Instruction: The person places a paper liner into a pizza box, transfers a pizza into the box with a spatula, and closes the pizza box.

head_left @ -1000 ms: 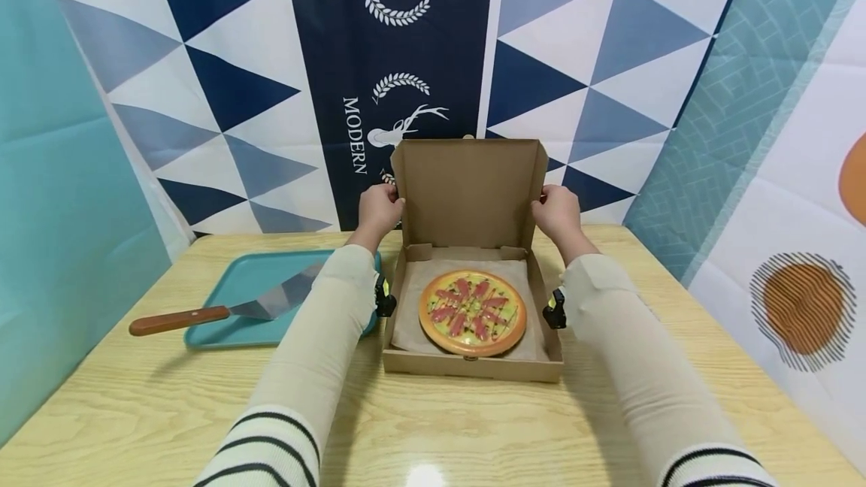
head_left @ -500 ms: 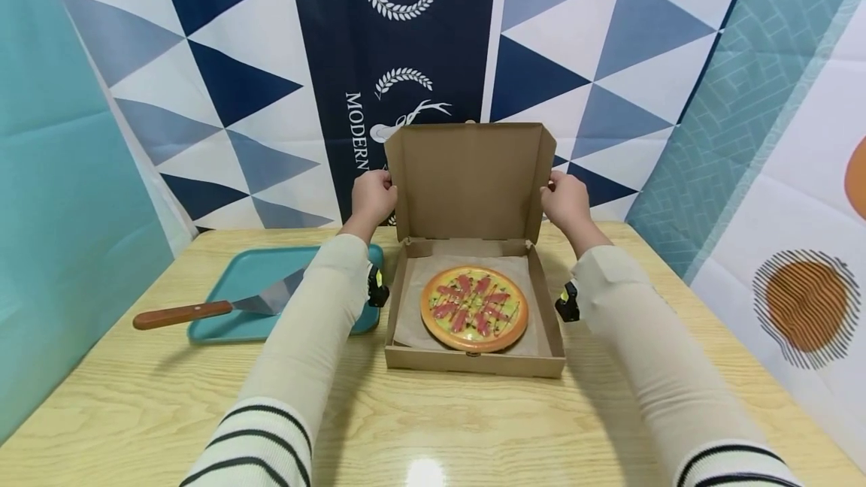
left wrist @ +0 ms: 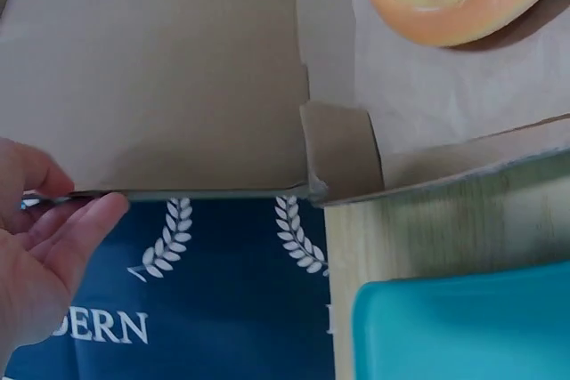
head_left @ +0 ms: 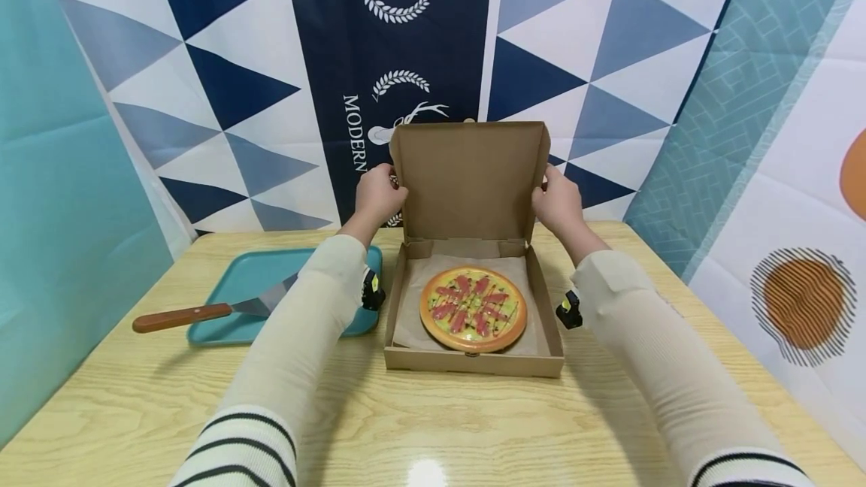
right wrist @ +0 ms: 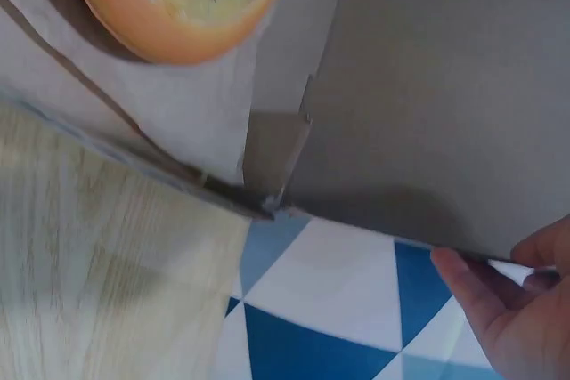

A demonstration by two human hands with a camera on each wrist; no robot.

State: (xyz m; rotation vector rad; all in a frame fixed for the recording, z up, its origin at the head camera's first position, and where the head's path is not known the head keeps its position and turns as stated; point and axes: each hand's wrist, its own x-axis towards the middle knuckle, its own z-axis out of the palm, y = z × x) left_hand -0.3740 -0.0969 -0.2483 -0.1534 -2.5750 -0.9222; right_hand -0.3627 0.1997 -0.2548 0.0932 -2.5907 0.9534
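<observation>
An open cardboard pizza box [head_left: 473, 361] stands on the table, its lid [head_left: 470, 183] raised nearly upright at the back. On paper inside lies a round pizza [head_left: 473, 310] with pink strips and a glossy, toy-like look. My left hand [head_left: 379, 192] pinches the lid's left edge; in the left wrist view, the thumb and fingers of that hand [left wrist: 44, 242] sit on either side of the cardboard. The lid's right edge is pinched by my right hand [head_left: 558, 200], and the right wrist view shows the same grip by that hand [right wrist: 521, 300].
Left of the box is a teal tray [head_left: 223, 333], partly hidden by my left sleeve. A pizza server with a wooden handle [head_left: 183, 317] lies across it, handle jutting past the rim. Patterned cloth [head_left: 237, 81] hangs behind the wooden table [head_left: 473, 427].
Both hands have risen slightly with the lid since the first frame, and the lid stands taller. Over the last half second, its side edges and both hands have drawn slightly inward.
</observation>
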